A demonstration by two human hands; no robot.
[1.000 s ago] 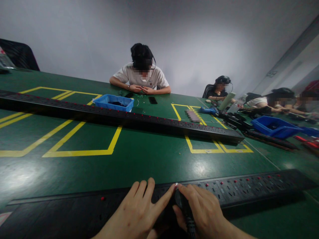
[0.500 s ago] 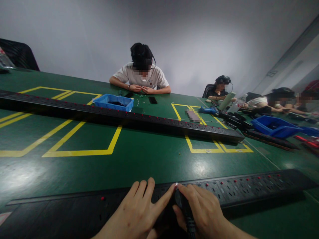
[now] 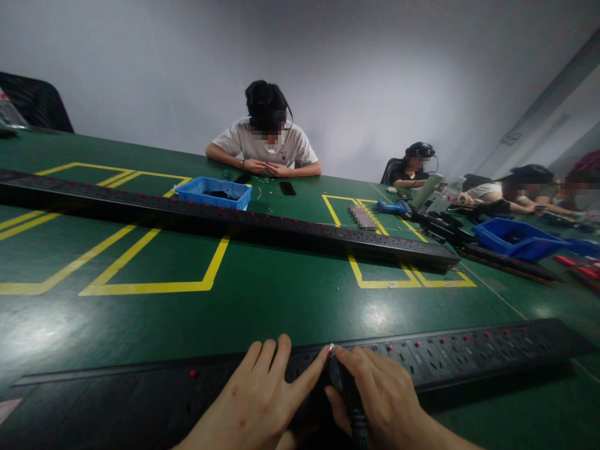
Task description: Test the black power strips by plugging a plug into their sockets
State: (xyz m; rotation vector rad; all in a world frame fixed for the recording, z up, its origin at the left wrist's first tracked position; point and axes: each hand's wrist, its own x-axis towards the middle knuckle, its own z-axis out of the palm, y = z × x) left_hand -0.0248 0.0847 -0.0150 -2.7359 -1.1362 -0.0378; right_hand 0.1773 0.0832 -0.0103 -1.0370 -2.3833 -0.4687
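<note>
A long black socket strip [image 3: 450, 356] with red indicators lies across the near edge of the green table. My left hand [image 3: 257, 394] rests on it with fingers spread, its index fingertip touching a small, bright, whitish spot at the strip. Beside that fingertip, my right hand [image 3: 379, 387] is closed round a black plug [image 3: 336, 375], its index finger on the plug's top and the thumb at its side. From the plug a black cable [image 3: 359, 425] runs down toward me. The plug's lower end is hidden, so its contact with the sockets cannot be made out.
A second long black strip [image 3: 225, 219] crosses the table [image 3: 290, 281] further off. Behind it are a light blue bin [image 3: 213, 192] and a phone [image 3: 287, 188]. A person [image 3: 267, 137] sits opposite; others sit at the right, near a dark blue bin [image 3: 518, 237].
</note>
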